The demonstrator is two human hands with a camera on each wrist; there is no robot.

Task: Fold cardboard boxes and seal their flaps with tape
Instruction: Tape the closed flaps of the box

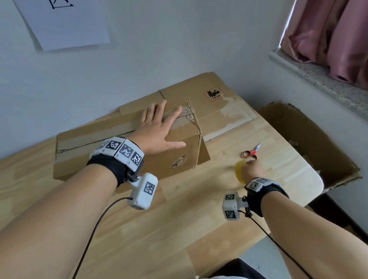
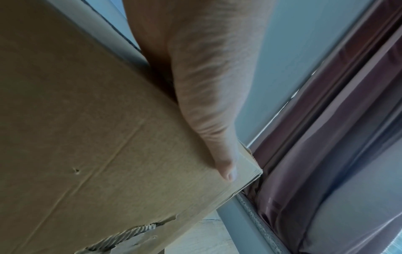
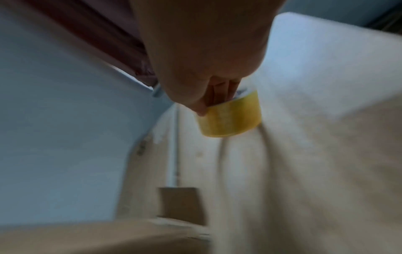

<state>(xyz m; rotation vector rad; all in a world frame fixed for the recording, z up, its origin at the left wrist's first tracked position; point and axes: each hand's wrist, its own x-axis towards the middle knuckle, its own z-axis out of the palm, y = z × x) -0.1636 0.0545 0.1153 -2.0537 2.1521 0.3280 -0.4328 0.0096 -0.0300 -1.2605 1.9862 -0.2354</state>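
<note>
Partly blurred — tape roll [image 3: 230, 116], fingers [image 3: 217, 92] inside

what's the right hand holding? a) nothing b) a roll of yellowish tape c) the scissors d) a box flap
b: the right hand has its fingers curled round the tape roll, while the scissors lie untouched on the table just beyond it.
</note>
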